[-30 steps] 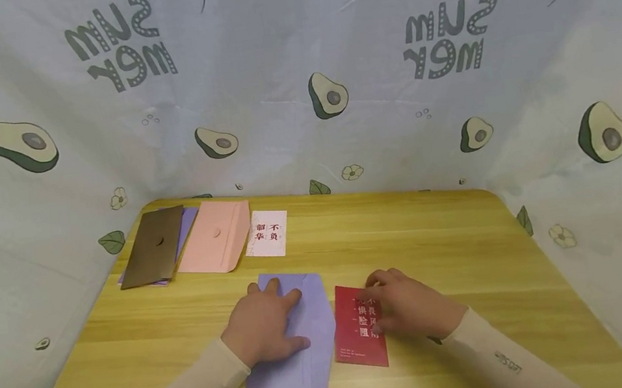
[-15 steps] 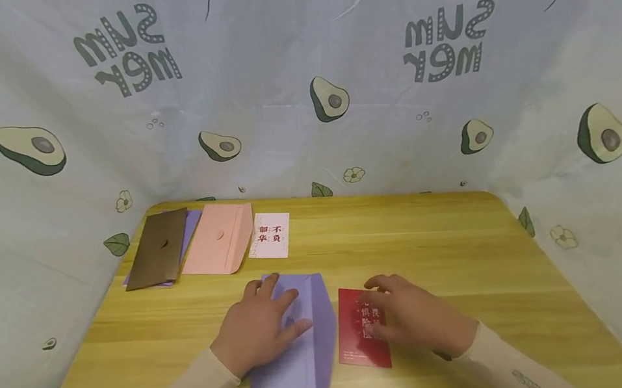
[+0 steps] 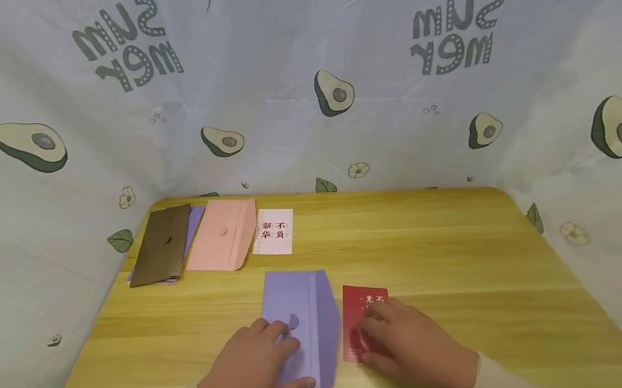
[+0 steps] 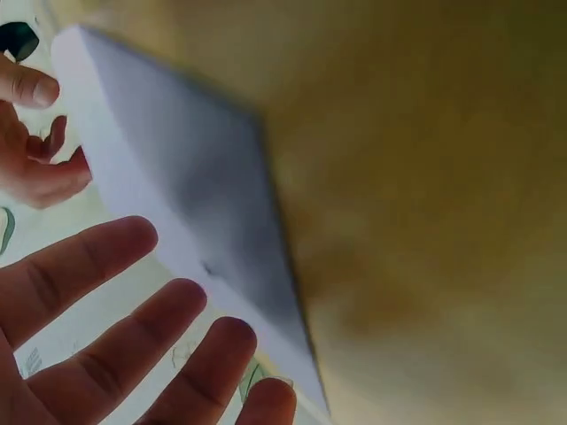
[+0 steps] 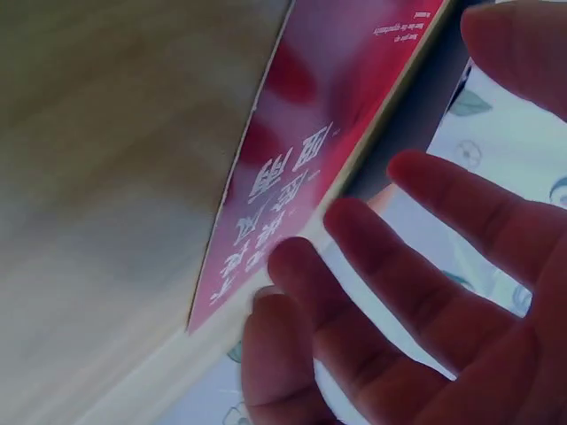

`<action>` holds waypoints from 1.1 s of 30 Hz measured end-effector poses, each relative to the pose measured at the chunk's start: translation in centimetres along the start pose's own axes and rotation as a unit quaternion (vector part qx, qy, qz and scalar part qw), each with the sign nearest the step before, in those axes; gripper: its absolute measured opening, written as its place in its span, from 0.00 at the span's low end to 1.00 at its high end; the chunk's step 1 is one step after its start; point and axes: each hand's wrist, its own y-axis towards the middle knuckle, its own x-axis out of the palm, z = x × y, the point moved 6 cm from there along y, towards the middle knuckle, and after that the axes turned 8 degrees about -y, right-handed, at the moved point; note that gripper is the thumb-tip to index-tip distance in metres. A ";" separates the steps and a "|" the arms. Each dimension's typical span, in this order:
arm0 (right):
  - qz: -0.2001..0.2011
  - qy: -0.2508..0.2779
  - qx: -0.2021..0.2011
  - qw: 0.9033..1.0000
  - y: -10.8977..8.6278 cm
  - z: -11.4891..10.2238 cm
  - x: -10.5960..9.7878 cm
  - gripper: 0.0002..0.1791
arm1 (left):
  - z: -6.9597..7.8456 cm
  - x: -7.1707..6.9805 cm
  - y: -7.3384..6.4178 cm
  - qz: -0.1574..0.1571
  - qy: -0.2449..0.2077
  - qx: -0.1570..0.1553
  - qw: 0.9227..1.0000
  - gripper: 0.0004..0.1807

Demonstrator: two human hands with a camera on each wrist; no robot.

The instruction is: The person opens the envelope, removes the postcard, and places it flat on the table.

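Note:
A purple envelope (image 3: pixel 291 295) lies at the front middle of the table, its flap (image 3: pixel 327 323) unfolded toward the right. Over its lower left part is my left hand (image 3: pixel 254 368), fingers loosely bent; in the left wrist view the fingers are spread beside the envelope (image 4: pixel 204 168) without gripping it. To the right lies a red card (image 3: pixel 353 319) with white characters. My right hand (image 3: pixel 413 344) is over the card's right side and hides much of it. In the right wrist view, relaxed fingers are close above the card (image 5: pixel 319 97), pinching nothing.
At the back left a dark brown envelope (image 3: pixel 161 246) overlaps a purple one (image 3: pixel 192 226). Beside them are a pink envelope (image 3: pixel 218 232) with its flap unfolded and a white card (image 3: pixel 273 232) with red characters. A printed curtain (image 3: pixel 267 42) hangs behind the wooden table (image 3: pixel 440 236).
My left hand has slid down the purple envelope toward the front edge, uncovering its upper part. My right hand has moved a little lower and left over the red card.

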 end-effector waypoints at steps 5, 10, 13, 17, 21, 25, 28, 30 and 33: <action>0.009 -0.008 -0.003 1.000 -0.7 0.3 0.4 0.22 | 0.9 0.5 0.2 -0.007 0.003 0.019 1.000 0.33; 0.008 -0.010 0.009 1.000 -1.1 1.0 0.4 0.20 | 1.8 0.1 1.0 -0.040 0.026 0.026 0.999 0.32; -0.004 -0.009 0.025 1.000 -1.4 1.6 0.4 0.20 | 2.2 -0.2 1.7 -0.056 0.033 0.031 0.997 0.31; -0.025 -0.012 0.045 0.999 -1.4 2.7 0.5 0.20 | 2.6 -0.4 2.8 -0.074 0.042 0.039 0.996 0.31; -0.026 -0.015 0.056 0.998 -1.1 3.9 0.7 0.20 | 2.6 0.0 4.3 -0.100 0.040 0.037 0.993 0.31; -0.023 -0.017 0.069 0.997 -0.8 5.3 0.9 0.21 | 2.2 0.4 6.1 -0.122 0.035 0.026 0.992 0.32; -0.033 -0.021 0.087 0.995 -0.6 6.5 1.0 0.22 | 1.7 0.6 7.6 -0.138 0.029 0.018 0.990 0.31; -0.043 -0.027 0.098 0.994 -0.5 7.3 1.1 0.23 | 1.4 0.4 8.6 -0.149 0.024 0.015 0.988 0.30; -0.059 -0.031 0.111 0.992 -0.2 8.3 1.2 0.24 | 0.8 0.3 10.2 -0.165 0.016 0.017 0.986 0.28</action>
